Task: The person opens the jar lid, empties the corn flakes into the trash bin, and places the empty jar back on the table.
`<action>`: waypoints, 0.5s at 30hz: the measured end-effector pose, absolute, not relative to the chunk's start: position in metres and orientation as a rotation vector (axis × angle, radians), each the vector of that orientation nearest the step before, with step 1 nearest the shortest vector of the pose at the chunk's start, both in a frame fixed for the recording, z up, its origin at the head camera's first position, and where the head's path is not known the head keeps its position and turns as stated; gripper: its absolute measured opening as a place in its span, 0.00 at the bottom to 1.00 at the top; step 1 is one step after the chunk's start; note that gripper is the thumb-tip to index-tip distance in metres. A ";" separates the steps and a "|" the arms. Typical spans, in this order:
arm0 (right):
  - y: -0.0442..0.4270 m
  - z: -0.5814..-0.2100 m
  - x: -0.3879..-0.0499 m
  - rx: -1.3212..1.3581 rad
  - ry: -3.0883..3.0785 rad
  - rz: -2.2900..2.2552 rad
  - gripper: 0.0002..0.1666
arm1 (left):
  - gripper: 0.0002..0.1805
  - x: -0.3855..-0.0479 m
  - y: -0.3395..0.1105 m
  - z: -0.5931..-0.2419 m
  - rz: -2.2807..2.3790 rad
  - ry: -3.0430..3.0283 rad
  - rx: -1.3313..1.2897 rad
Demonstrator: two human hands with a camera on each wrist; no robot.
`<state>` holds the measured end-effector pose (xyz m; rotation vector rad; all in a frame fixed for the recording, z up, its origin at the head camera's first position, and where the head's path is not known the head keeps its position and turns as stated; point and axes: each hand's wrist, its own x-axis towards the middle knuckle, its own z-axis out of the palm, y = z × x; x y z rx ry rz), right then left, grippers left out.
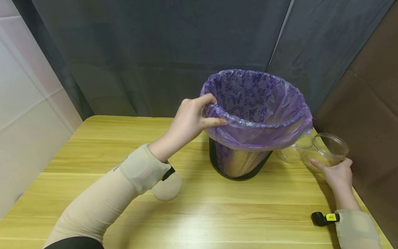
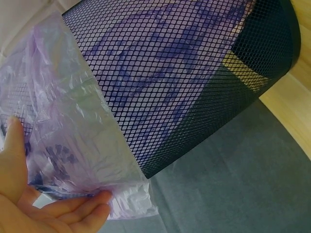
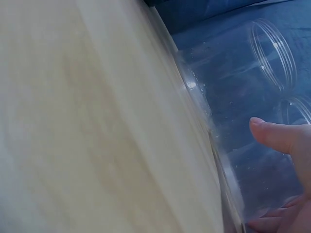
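A black mesh wastebasket stands on the table, lined with a purple patterned plastic bag folded over its rim. My left hand pinches the bag-covered rim at the left, thumb outside and fingers reaching over the edge. In the left wrist view, the mesh side shows beneath the loose bag edge. At the far right, my right hand grips a clear plastic jar, thumb on one side and fingers around the other. A second clear jar stands beside it, partly hidden by the bag.
A round translucent disc lies on the wooden table beside my left wrist. Dark curtains hang behind the table, and a brown panel borders its right edge.
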<state>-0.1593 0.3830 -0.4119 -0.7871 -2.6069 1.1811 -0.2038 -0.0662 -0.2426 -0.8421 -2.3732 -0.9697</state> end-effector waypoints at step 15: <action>0.381 -0.410 -0.157 -0.755 -2.673 1.169 0.68 | 0.21 -0.199 -0.068 -0.242 -1.019 -2.452 -0.841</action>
